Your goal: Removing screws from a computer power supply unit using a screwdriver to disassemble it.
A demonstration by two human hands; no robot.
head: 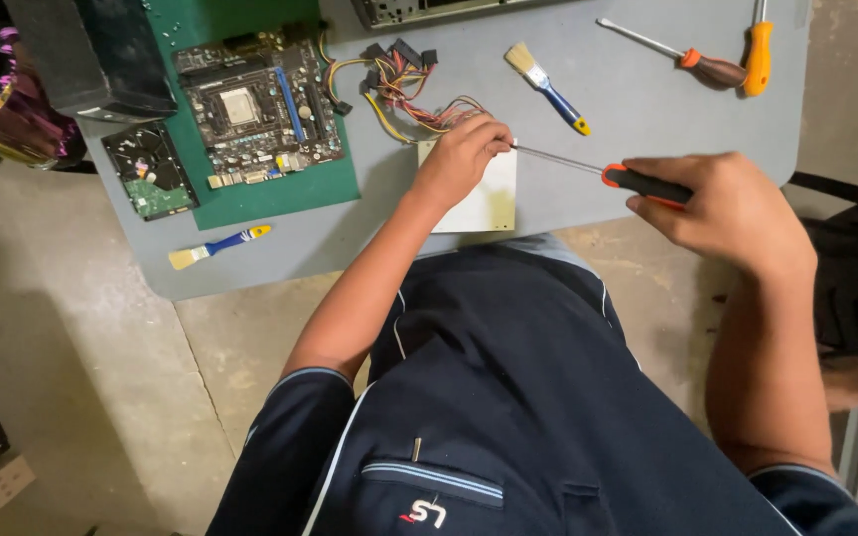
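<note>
Right hand (722, 203) fisted round orange-black screwdriver (603, 172), shaft pointing nine o'clock. Left hand (461, 157) pinches its tip on the pale metal box (484, 199) at table (647, 99) edge, wires (414, 94) at eleven.
</note>
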